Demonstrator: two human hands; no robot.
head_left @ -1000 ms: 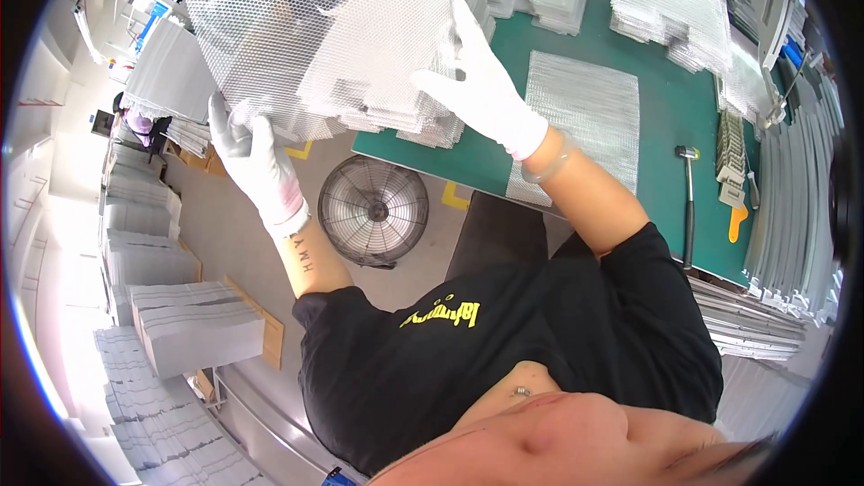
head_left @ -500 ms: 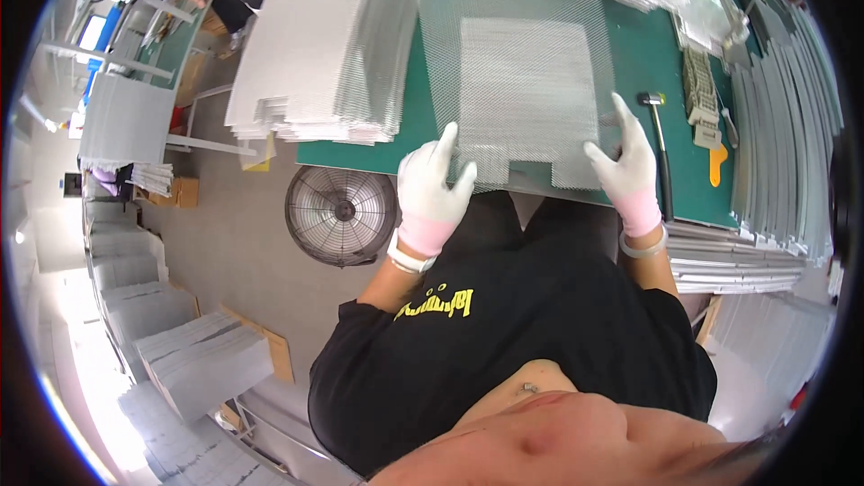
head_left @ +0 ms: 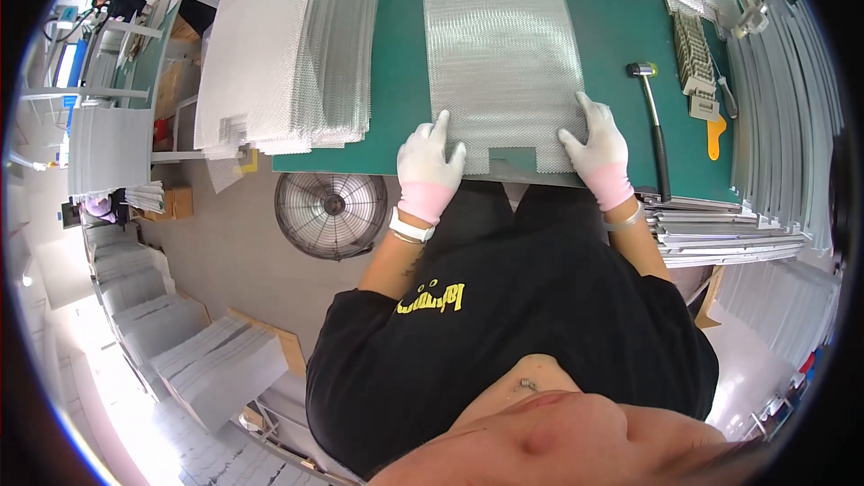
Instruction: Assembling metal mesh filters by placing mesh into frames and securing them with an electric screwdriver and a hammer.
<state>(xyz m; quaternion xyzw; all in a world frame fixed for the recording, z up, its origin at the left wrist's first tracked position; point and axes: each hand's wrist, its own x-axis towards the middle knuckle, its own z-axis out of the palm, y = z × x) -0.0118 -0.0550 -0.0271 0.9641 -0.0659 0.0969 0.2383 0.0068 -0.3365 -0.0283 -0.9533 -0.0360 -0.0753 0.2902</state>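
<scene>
Hands: our left hand [head_left: 428, 165] and right hand [head_left: 598, 148] lie open, flat on mesh sheet [head_left: 504, 72].
Mat: green mat [head_left: 621, 36].
Hammer [head_left: 653, 117]: right, probably rubber-headed.

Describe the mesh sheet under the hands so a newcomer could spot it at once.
On the green mat, the mesh sheet lies flat and alone at the near edge, with the left hand and right hand on its near corners. Unlike the mesh stack to its left, it is single, with a notch in its near edge.
</scene>
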